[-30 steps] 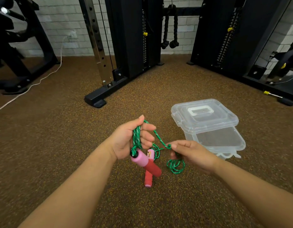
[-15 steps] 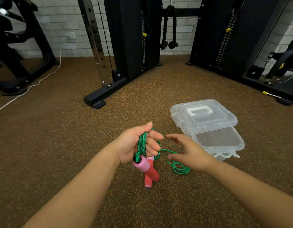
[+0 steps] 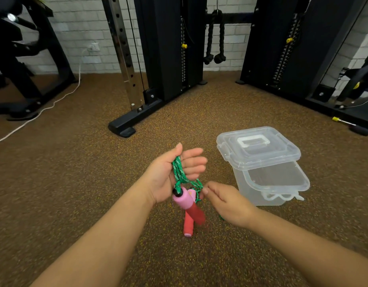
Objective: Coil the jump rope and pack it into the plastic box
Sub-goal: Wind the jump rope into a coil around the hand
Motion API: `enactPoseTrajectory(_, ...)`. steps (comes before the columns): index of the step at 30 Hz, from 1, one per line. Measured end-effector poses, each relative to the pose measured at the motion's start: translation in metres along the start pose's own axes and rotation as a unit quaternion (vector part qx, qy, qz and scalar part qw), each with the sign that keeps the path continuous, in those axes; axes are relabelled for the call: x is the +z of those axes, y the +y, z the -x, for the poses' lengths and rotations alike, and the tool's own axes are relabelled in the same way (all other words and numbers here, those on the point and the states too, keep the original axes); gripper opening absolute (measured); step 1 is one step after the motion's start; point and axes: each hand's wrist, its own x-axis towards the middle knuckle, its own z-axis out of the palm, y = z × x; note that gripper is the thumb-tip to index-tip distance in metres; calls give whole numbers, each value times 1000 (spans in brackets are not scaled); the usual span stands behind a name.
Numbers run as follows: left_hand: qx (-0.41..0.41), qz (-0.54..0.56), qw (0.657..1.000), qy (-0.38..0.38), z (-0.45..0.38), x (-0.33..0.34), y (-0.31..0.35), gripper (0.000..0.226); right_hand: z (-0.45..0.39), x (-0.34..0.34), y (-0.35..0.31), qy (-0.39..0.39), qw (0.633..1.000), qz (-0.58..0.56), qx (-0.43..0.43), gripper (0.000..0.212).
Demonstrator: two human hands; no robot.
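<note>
The jump rope has a green braided cord and two pink-and-red foam handles. Several turns of cord lie across the palm of my left hand, whose fingers are spread loosely around them. Both handles hang below that hand, one pointing down at the floor. My right hand is just right of the handles, fingertips pinched on the cord near the handle tops. The clear plastic box stands on the floor to the right, its lid resting askew over the back so the front part is uncovered.
Brown speckled rubber floor all around. A black cable machine's base foot lies ahead to the left. More black gym frames stand at the right and far left. A white cable runs across the floor at left.
My left hand's fingers have uncurled around the coil. My right hand dropped from beside the left fingers to below them and closed on the cord near the handles. The loose loop is gone from the floor.
</note>
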Motion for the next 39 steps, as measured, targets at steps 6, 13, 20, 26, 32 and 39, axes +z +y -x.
enactPoseTrajectory(6,-5,-9,1000,25,-7,3,-2,70,14,-10,-38,-41,978,158,-128,29)
enactPoseTrajectory(13,-67,-180,981,-9,0,3,-10,89,-4,-44,-52,5,992,-56,-117,26)
enactPoseTrajectory(20,-146,-267,940,-155,2,2,-15,101,-24,-65,-44,66,990,-101,-71,18)
enactPoseTrajectory(26,-119,-223,950,-184,7,13,-9,50,-26,-40,-18,94,984,-154,-1,24)
enactPoseTrajectory(32,-23,-70,995,-66,4,6,3,52,-8,1,8,40,981,-177,71,33)
enactPoseTrajectory(39,39,-62,997,21,3,4,7,49,15,4,-14,-16,995,-94,34,28)
